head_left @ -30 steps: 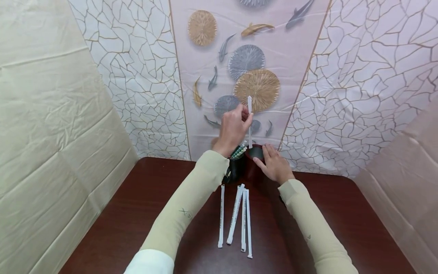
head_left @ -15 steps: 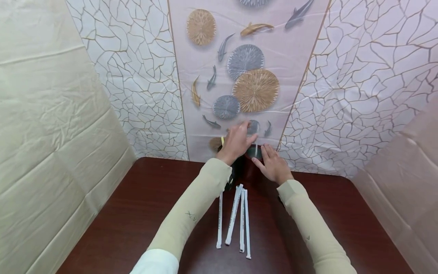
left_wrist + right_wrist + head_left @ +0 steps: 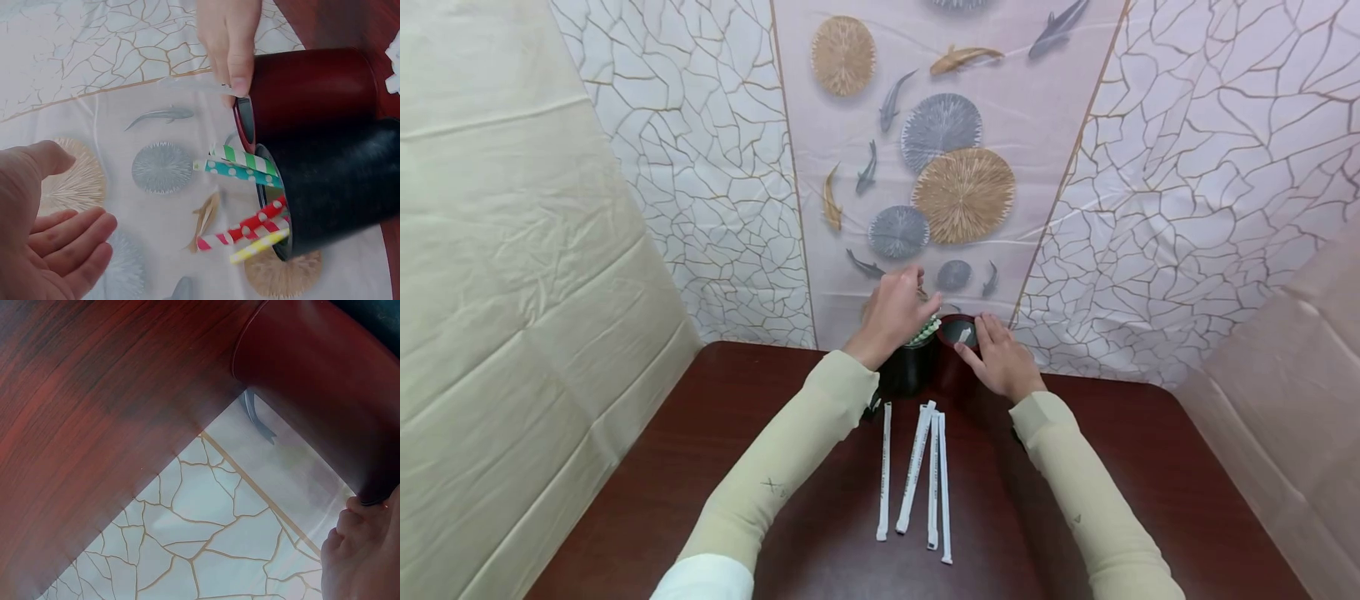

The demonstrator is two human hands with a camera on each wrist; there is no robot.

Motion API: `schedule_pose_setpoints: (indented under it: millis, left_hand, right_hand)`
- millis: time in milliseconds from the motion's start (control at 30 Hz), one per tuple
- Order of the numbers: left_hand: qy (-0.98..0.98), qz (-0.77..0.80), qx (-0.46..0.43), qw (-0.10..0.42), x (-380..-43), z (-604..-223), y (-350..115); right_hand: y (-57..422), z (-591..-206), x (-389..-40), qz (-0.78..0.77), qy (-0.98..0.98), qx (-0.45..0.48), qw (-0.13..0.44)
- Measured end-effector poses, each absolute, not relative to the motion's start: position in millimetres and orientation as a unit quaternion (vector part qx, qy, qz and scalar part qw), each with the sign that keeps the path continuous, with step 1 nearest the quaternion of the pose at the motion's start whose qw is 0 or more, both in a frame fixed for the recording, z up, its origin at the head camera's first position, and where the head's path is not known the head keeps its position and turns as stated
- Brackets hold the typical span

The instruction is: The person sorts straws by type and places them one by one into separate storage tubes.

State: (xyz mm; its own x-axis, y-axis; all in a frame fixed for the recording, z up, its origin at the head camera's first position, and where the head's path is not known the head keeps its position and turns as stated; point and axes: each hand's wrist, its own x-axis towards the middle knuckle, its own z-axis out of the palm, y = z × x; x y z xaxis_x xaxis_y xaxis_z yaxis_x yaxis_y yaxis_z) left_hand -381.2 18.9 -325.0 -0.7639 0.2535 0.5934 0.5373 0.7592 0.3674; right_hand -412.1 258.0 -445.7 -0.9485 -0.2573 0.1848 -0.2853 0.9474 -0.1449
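My left hand (image 3: 897,312) hangs over the black cup (image 3: 906,371) with nothing in it. In the left wrist view its fingers are loosely bent, thumb apart, and clear of the patterned paper straws (image 3: 250,169) sticking out of that cup. My right hand (image 3: 1002,360) holds the dark red cup (image 3: 312,94) at its rim, thumb on the near side. A slim white wrapped straw (image 3: 964,335) stands inside the red cup, its upper end above the mouth. Several more white wrapped straws (image 3: 914,467) with printing lie on the table in front of the cups.
Both cups stand side by side near the back edge of the dark red wooden table (image 3: 700,467). A patterned cloth (image 3: 865,108) hangs right behind them. Pale cloth walls (image 3: 512,292) close in the left and right sides.
My left hand lowered the white wrapped straw into the red cup and let go. It then moved left, over the black cup. My right hand stayed at the red cup's rim.
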Motion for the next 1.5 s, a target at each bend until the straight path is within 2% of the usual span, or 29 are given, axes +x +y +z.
schedule_pose_setpoints:
  millis: [167,300,633,867,1500]
  left_hand:
    - [-0.901,-0.257,-0.229,0.266,-372,-335,7]
    - [-0.912,-0.251,-0.226,0.231,-363,-344,-3]
    - [-0.965,-0.184,-0.185,0.023,-350,-377,-20]
    - [-0.969,-0.190,-0.143,-0.061,-350,-410,-24]
    - [-0.955,-0.242,-0.116,-0.124,-358,-477,-29]
  right_hand:
    - [261,-447,-410,0.082,-0.984,0.136,0.082]
    - [263,-449,-409,0.083,-0.984,0.136,0.085]
    - [263,-446,-409,0.085,-0.983,0.137,0.083]
    - [261,-446,-409,0.083,-0.984,0.134,0.080]
    - [259,-447,-411,0.088,-0.983,0.137,0.088]
